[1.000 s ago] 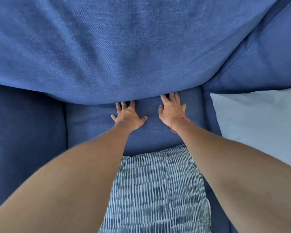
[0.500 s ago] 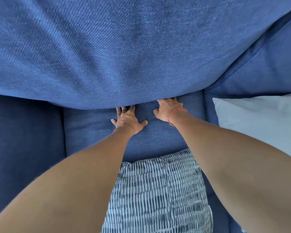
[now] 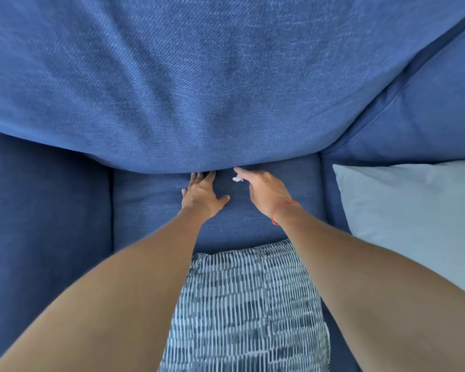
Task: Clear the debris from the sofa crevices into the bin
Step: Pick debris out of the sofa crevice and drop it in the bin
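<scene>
The blue sofa's big back cushion (image 3: 199, 76) bulges over the seat cushion (image 3: 151, 200), and the crevice runs where they meet. My left hand (image 3: 202, 194) lies flat on the seat, fingers spread, fingertips tucked into the crevice under the back cushion. My right hand (image 3: 263, 191), with a red thread on the wrist, is just outside the crevice. It pinches a small white scrap (image 3: 236, 179) at its fingertips. No bin is in view.
A patterned grey-and-white cushion (image 3: 247, 304) lies on the seat between my forearms. A pale blue pillow (image 3: 414, 210) rests at the right. The sofa's armrest (image 3: 38, 224) is at the left, and another back cushion (image 3: 427, 103) at the upper right.
My right hand went into the crevice half a second ago and has come back out with a white scrap at its fingertips. My left hand stayed in place.
</scene>
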A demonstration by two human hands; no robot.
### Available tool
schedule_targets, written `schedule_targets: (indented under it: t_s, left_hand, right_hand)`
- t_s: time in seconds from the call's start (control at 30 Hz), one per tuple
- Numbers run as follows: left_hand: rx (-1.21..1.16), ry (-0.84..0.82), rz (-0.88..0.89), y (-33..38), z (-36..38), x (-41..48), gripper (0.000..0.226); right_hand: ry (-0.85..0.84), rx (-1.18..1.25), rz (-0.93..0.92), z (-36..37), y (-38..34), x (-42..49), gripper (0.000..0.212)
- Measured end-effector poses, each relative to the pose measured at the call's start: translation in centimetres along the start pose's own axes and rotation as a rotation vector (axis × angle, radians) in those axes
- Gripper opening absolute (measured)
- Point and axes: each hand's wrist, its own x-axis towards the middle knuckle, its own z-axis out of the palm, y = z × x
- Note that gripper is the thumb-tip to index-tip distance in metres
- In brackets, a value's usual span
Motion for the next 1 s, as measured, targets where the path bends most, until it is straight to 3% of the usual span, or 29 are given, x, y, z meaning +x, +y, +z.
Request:
schedule_targets:
  t_s: [0.17, 0.23, 0.37, 0.5, 0.6, 0.7, 1.0]
  left_hand:
    - [-0.007, 0.099, 0.067, 0.7, -0.9, -1.2, 0.057]
    - [0.03, 0.13, 0.169, 1.7, -0.8, -1.4, 0.053]
    - [0.157, 0.148, 0.327, 3.8, 0.8, -0.9, 0.035]
    - [0.128, 0.201, 0.254, 4.5, 1.5, -0.9, 0.028]
    - [0.005, 0.204, 0.185, 3.9, 0.6, -2.5, 0.02]
    - [-0.184, 0.246, 0.104, 2.2, -1.3, -5.6, 0.026]
    - [-0.372, 0.527, -0.09, -9.8, -13.9, -16.6, 0.024]
  right_hand:
    - [0.031, 0.052, 0.125, 0.2, 1.0, -0.9, 0.06]
    - [-0.008, -0.015, 0.179, 0.4, 1.9, -0.8, 0.054]
    - [-0.102, -0.101, 0.248, 0.8, 2.8, -1.0, 0.062]
    - [-0.154, -0.071, 0.281, 0.5, 2.5, -1.9, 0.064]
    - [-0.171, -0.06, 0.297, -0.6, 0.8, -3.0, 0.061]
    - [-0.161, -0.052, 0.261, -2.3, -2.3, -4.4, 0.06]
    - [-0.091, -0.159, -0.051, -4.3, -21.2, -5.3, 0.044]
